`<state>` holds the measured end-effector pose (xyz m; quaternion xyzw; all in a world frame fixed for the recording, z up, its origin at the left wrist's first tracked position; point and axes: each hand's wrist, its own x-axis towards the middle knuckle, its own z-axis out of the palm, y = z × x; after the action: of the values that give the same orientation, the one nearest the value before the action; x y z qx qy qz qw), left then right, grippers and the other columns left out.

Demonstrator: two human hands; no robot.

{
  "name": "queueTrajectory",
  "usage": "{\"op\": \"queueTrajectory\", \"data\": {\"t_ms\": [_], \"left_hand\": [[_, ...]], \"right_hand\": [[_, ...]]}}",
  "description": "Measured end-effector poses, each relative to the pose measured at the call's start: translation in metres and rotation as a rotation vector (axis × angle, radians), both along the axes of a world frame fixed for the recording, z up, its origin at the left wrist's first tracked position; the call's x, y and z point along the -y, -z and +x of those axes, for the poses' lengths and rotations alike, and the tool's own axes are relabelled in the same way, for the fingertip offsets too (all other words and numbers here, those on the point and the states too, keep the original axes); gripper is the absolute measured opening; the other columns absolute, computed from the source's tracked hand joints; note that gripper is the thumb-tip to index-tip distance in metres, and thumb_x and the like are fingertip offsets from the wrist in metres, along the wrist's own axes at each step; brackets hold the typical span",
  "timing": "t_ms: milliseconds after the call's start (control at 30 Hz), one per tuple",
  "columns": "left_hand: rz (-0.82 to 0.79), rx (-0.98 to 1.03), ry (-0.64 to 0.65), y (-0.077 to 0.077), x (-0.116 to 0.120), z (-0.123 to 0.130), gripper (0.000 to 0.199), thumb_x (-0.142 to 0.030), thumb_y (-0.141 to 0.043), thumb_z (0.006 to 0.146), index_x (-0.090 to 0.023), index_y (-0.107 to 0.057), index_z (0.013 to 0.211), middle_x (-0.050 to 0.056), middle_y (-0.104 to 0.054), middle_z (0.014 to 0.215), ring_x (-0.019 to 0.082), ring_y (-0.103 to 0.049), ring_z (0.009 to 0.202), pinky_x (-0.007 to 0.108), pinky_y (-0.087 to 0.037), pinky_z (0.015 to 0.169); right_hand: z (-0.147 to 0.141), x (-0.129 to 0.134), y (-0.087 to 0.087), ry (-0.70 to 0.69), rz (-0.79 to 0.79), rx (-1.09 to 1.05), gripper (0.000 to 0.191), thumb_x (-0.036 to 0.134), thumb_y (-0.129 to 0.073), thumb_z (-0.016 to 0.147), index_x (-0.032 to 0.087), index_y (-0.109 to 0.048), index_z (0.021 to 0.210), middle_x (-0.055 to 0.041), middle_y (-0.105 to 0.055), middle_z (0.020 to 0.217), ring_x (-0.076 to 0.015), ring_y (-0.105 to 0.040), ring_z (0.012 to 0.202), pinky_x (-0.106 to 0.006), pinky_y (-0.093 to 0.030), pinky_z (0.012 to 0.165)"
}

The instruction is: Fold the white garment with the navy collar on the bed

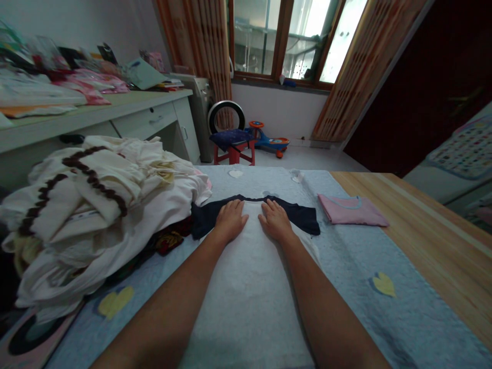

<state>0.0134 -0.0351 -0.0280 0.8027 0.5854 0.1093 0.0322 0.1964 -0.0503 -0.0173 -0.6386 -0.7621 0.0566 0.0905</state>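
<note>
A white T-shirt with dark navy short sleeves lies spread on the table, its collar at the far end. My left hand rests flat on it near the left shoulder, fingers stretched toward the collar. Level with it on the other side, my right hand lies flat by the right shoulder, fingers extended. Neither hand grips the fabric. The lower end of the shirt runs toward me between my forearms and out of view.
A large heap of cream and white clothes sits at the left. To the right lies a folded pink garment. A light blue cloth with hearts covers much of the wooden table. Beyond stand a red stool and a ride-on toy.
</note>
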Motion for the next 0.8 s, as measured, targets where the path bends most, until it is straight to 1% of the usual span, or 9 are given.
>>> {"op": "queueTrajectory", "data": {"t_ms": [167, 300, 433, 533, 633, 700, 800], "left_hand": [[-0.04, -0.004, -0.019, -0.002, -0.001, -0.001, 0.053, -0.04, -0.044, 0.098, -0.018, -0.042, 0.145, 0.014, -0.043, 0.154, 0.026, -0.034, 0.145, 0.041, -0.025, 0.117], [-0.049, 0.0, -0.037, -0.003, 0.0, -0.002, 0.053, -0.043, -0.044, 0.097, -0.021, -0.042, 0.146, 0.012, -0.041, 0.155, 0.028, -0.031, 0.146, 0.045, -0.025, 0.117], [-0.065, -0.003, -0.048, -0.005, 0.0, -0.003, 0.054, -0.045, -0.044, 0.097, -0.023, -0.041, 0.146, 0.012, -0.038, 0.158, 0.029, -0.03, 0.147, 0.049, -0.024, 0.117], [-0.068, -0.007, -0.057, -0.004, -0.001, -0.003, 0.056, -0.046, -0.044, 0.097, -0.021, -0.041, 0.147, 0.013, -0.036, 0.158, 0.031, -0.029, 0.147, 0.05, -0.024, 0.117], [-0.061, -0.009, -0.077, -0.003, -0.001, -0.004, 0.057, -0.048, -0.045, 0.096, -0.023, -0.042, 0.147, 0.012, -0.036, 0.158, 0.035, -0.029, 0.146, 0.051, -0.025, 0.116], [-0.055, -0.01, -0.086, -0.002, -0.002, -0.005, 0.057, -0.05, -0.046, 0.095, -0.025, -0.042, 0.147, 0.012, -0.036, 0.159, 0.036, -0.029, 0.146, 0.052, -0.026, 0.115], [-0.05, -0.01, -0.078, 0.0, -0.002, -0.005, 0.058, -0.05, -0.045, 0.095, -0.024, -0.042, 0.147, 0.013, -0.035, 0.159, 0.038, -0.028, 0.145, 0.053, -0.026, 0.114]], "right_hand": [[0.002, -0.001, -0.001, 0.049, -0.01, 0.014, 0.054, 0.042, -0.043, 0.099, 0.017, -0.044, 0.146, -0.014, -0.034, 0.159, -0.0291, -0.029, 0.146, -0.044, -0.024, 0.117], [0.005, -0.003, 0.0, 0.082, -0.021, 0.017, 0.056, 0.043, -0.041, 0.099, 0.018, -0.041, 0.149, -0.013, -0.032, 0.16, -0.0288, -0.029, 0.146, -0.044, -0.023, 0.116], [0.009, -0.005, 0.002, 0.114, -0.025, 0.027, 0.058, 0.045, -0.04, 0.099, 0.016, -0.039, 0.15, -0.0121, -0.032, 0.16, -0.0286, -0.027, 0.147, -0.044, -0.022, 0.117], [0.011, -0.007, 0.003, 0.132, -0.024, 0.029, 0.059, 0.045, -0.039, 0.099, 0.014, -0.039, 0.15, -0.012, -0.033, 0.16, -0.0292, -0.027, 0.147, -0.044, -0.022, 0.117], [0.012, -0.009, 0.005, 0.156, -0.02, 0.022, 0.061, 0.046, -0.038, 0.098, 0.014, -0.039, 0.15, -0.0125, -0.033, 0.159, -0.0296, -0.027, 0.147, -0.045, -0.023, 0.117], [0.012, -0.009, 0.006, 0.188, -0.015, 0.018, 0.062, 0.046, -0.039, 0.098, 0.013, -0.039, 0.15, -0.0127, -0.033, 0.159, -0.0301, -0.027, 0.146, -0.046, -0.023, 0.117], [0.011, -0.008, 0.006, 0.236, -0.001, 0.013, 0.063, 0.046, -0.04, 0.097, 0.01, -0.041, 0.149, -0.0142, -0.036, 0.158, -0.0323, -0.028, 0.146, -0.047, -0.022, 0.118]]}}
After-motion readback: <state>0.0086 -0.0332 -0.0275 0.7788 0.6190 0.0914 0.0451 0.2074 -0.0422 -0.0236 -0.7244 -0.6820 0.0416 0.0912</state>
